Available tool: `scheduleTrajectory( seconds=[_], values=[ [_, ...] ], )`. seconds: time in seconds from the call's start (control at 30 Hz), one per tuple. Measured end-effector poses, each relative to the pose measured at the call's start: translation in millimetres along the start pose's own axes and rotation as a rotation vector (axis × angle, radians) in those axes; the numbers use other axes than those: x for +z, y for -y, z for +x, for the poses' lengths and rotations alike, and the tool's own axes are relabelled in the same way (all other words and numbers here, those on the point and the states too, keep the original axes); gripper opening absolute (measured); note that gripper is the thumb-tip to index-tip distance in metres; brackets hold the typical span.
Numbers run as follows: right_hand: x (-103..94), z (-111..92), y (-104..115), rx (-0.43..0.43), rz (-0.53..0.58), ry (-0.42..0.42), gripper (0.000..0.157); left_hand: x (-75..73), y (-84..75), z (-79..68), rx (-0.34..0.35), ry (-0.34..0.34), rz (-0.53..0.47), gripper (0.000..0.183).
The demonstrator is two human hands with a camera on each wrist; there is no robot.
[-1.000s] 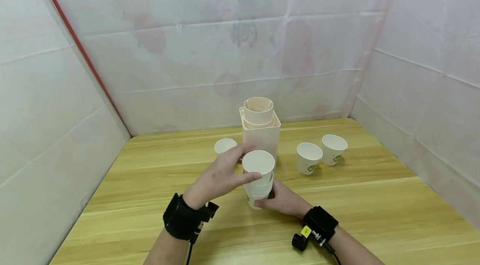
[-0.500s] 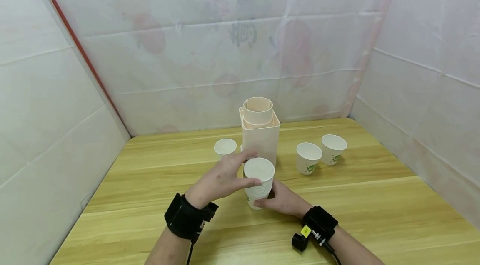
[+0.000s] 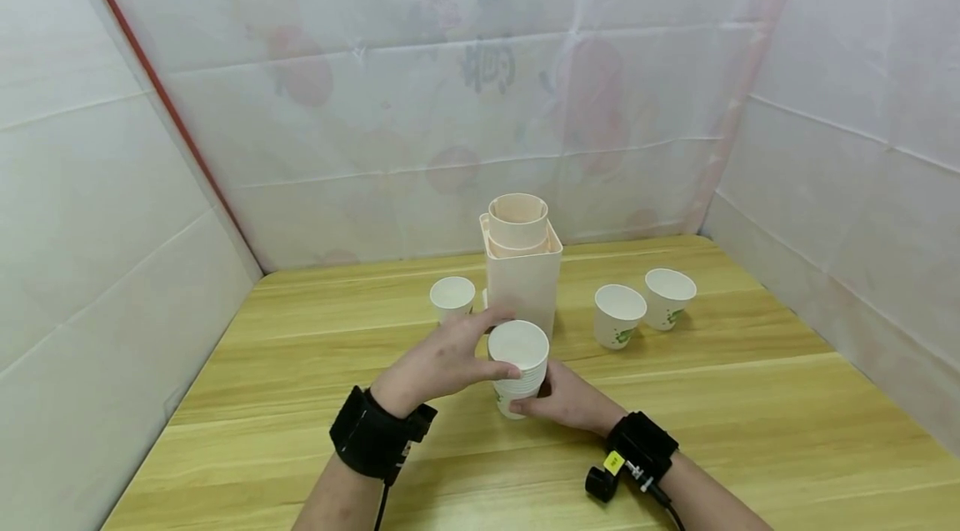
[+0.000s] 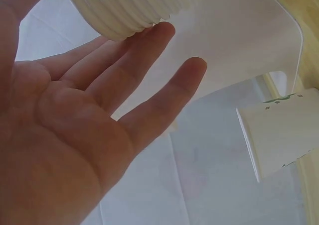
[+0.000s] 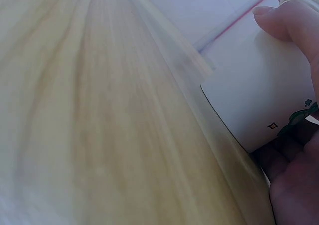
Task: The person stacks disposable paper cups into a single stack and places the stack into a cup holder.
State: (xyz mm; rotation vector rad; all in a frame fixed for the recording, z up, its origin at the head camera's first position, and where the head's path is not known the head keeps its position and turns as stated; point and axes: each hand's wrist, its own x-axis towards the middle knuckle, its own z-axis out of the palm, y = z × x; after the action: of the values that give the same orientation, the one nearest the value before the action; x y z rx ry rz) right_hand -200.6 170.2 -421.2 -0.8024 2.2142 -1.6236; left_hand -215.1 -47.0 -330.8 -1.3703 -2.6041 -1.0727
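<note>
A stack of nested white paper cups (image 3: pixel 517 389) stands upright on the table near the middle. My right hand (image 3: pixel 572 403) grips its lower part, thumb in front and fingers behind. Around the top rims is my left hand (image 3: pixel 438 358), its thumb over the near side and its fingers reaching round the far side. From the left wrist, the ribbed rims of the stack (image 4: pixel 124 8) touch the fingertips, while the little finger stays off them. The right wrist view has the lowest cup (image 5: pixel 254 80) with a green print, held just above the wood-grain surface.
Right behind the stack stands a cream rectangular holder (image 3: pixel 521 289) with a round tube in its top. One paper cup (image 3: pixel 452 296) is left of it; two more cups, a nearer one (image 3: pixel 618 321) and a farther one (image 3: pixel 667 302), stand to its right. White sheets enclose the wooden table (image 3: pixel 315 364).
The top cup has gone down into the stack, with my left hand lowering slightly along with it. My right hand has kept its grip in place.
</note>
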Motion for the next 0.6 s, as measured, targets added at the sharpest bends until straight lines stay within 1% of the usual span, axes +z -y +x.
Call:
scheduleTrajectory(
  seconds=[0.2, 0.33, 0.4, 0.47, 0.6],
  values=[
    [-0.1, -1, 1, -0.014, -0.019, -0.003, 0.064, 0.1, 1.6, 0.9, -0.024, 0.037, -0.039, 0.064],
    [-0.6, -2, 2, -0.008, -0.034, -0.005, 0.063, -3.4, 2.8, 0.6, -0.061, 0.039, -0.078, 0.068],
    [-0.8, -2, 3, -0.004, -0.041, -0.008, 0.063, -6.9, 3.6, -0.2, -0.098, 0.024, -0.095, 0.068],
    [-1.0, -1, 3, -0.003, -0.043, -0.007, 0.063, -11.2, 5.2, -1.6, -0.136, -0.006, -0.095, 0.067],
    [-0.6, -1, 3, -0.006, -0.035, -0.006, 0.063, -18.1, 11.6, -3.4, -0.183, -0.11, -0.078, 0.06]
  ],
)
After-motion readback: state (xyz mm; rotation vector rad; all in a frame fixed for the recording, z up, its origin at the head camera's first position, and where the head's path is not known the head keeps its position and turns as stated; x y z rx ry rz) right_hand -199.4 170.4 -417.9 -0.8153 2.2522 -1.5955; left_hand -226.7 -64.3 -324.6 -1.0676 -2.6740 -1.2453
